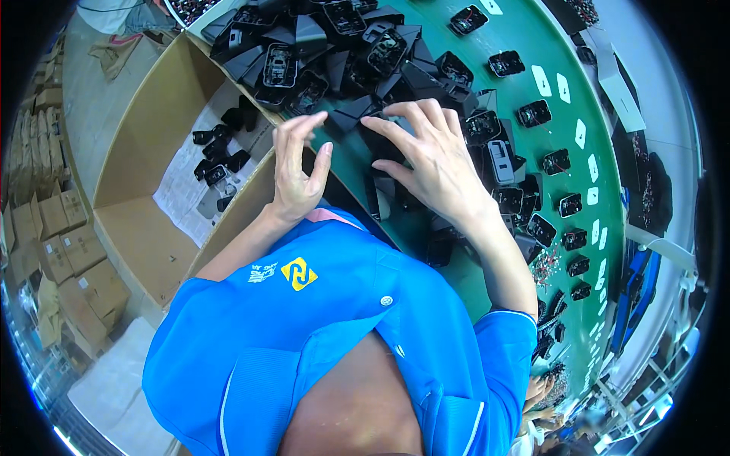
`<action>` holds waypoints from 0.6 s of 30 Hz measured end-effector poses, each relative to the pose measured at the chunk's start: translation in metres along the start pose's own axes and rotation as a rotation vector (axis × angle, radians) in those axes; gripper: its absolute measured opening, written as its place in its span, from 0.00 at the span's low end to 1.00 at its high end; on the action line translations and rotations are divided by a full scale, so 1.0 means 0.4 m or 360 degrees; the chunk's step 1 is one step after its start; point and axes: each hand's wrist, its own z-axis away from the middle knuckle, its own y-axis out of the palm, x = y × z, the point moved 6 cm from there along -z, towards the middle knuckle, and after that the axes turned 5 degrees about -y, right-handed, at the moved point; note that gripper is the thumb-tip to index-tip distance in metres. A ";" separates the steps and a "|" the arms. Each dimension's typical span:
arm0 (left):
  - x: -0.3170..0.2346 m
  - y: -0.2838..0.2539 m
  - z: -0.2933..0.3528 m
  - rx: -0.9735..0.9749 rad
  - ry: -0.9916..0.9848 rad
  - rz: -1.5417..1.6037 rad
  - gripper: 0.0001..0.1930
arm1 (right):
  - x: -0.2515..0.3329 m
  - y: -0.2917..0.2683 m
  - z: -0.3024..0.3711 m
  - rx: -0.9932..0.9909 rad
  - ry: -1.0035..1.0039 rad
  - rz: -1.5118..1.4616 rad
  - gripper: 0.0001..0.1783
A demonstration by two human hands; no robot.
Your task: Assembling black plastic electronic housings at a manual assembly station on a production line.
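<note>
A heap of black plastic housings, some showing open insides with parts in them, covers the near edge of the green work surface. My left hand is raised by that edge, thumb and fingers apart, holding nothing. Over the heap is my right hand, its fingers spread and curved. Its fingertips are next to a dark housing, which looks blurred; whether they touch it I cannot tell. To the right of this hand lies a housing with a grey plate on top.
At the left stands an open cardboard box with several small black parts on white sheeting. Housings and white pieces line the surface's far side. Small mixed parts lie at the right. Stacked cartons stand far left.
</note>
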 end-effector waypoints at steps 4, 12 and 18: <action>0.013 0.009 0.067 0.0431 -0.0159 0.0576 0.20 | -0.004 0.042 0.002 0.0139 0.0066 -0.0021 0.23; -0.057 0.094 0.100 0.0731 0.0319 0.0370 0.10 | 0.048 0.032 -0.022 0.0087 -0.0251 0.0151 0.13; -0.088 0.122 0.093 0.0587 0.0487 0.0164 0.08 | 0.106 0.081 -0.090 0.0183 -0.0562 0.0101 0.12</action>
